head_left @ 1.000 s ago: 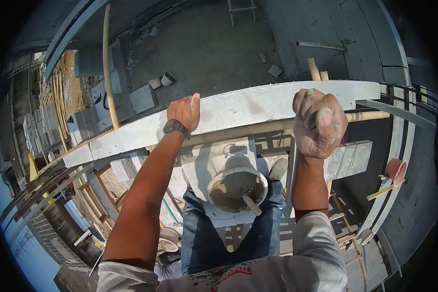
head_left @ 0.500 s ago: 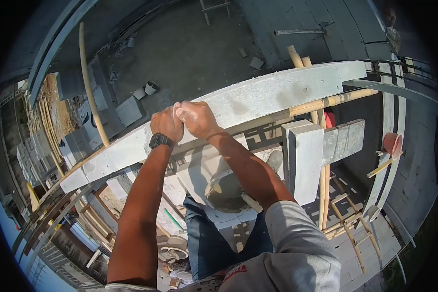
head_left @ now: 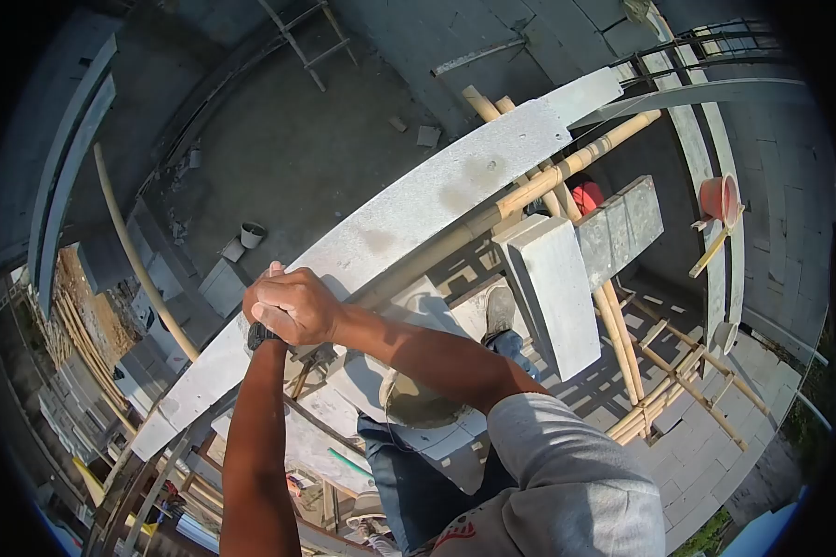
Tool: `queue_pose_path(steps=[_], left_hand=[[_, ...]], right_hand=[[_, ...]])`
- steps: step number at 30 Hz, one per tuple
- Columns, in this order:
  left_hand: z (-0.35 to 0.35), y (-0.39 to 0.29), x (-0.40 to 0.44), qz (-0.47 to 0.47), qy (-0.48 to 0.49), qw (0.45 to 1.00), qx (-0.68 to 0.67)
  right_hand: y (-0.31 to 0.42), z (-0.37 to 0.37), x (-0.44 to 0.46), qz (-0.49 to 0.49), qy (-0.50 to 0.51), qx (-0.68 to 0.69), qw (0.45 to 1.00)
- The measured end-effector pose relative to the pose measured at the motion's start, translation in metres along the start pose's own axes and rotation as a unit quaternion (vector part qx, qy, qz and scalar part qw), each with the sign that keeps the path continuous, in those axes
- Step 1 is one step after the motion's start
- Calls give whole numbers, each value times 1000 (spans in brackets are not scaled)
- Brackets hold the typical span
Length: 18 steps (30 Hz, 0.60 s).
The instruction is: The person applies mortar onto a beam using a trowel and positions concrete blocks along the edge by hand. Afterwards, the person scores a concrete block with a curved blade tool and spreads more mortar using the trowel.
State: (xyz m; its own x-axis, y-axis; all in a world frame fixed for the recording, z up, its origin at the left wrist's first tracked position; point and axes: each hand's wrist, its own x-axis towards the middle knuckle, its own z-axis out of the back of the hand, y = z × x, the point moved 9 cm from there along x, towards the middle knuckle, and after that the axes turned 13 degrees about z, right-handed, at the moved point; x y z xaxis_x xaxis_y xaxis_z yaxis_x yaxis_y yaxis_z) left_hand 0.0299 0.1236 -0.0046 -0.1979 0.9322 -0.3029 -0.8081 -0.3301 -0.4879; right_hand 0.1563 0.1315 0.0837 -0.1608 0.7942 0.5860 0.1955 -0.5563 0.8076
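My left hand (head_left: 258,295) and my right hand (head_left: 302,304) are pressed together over the top of a pale block wall (head_left: 427,200). The right hand is closed over the left and hides most of it. Anything inside the fingers is out of sight. A dark watch (head_left: 261,335) sits on my left wrist. Below my right forearm is a bucket of grey mortar (head_left: 420,405), partly covered by the arm. A white block (head_left: 559,292) stands right of that arm, beside a grey board-like piece (head_left: 624,230).
Bamboo poles (head_left: 581,167) run along and below the wall. A red bucket (head_left: 720,198) hangs or stands at the right. Beyond the wall lies a lower concrete floor (head_left: 288,158) with a small pail (head_left: 252,234). A bamboo ladder (head_left: 687,376) is at lower right.
Both clasped hands have moved left and down along the wall, the right hand now covering more of the left. The view has turned, and a shoe shows beside the mortar bucket.
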Motion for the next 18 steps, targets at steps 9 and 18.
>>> queue_pose_path(steps=[9, 18], left_hand=[[-5, 5, 5, -16, 8, 994, 104], [-6, 8, -3, 36, -33, 995, 91]], right_hand=[[-38, 19, -11, -23, 37, -43, 998], [-53, 140, -3, -83, -7, -127, 988]])
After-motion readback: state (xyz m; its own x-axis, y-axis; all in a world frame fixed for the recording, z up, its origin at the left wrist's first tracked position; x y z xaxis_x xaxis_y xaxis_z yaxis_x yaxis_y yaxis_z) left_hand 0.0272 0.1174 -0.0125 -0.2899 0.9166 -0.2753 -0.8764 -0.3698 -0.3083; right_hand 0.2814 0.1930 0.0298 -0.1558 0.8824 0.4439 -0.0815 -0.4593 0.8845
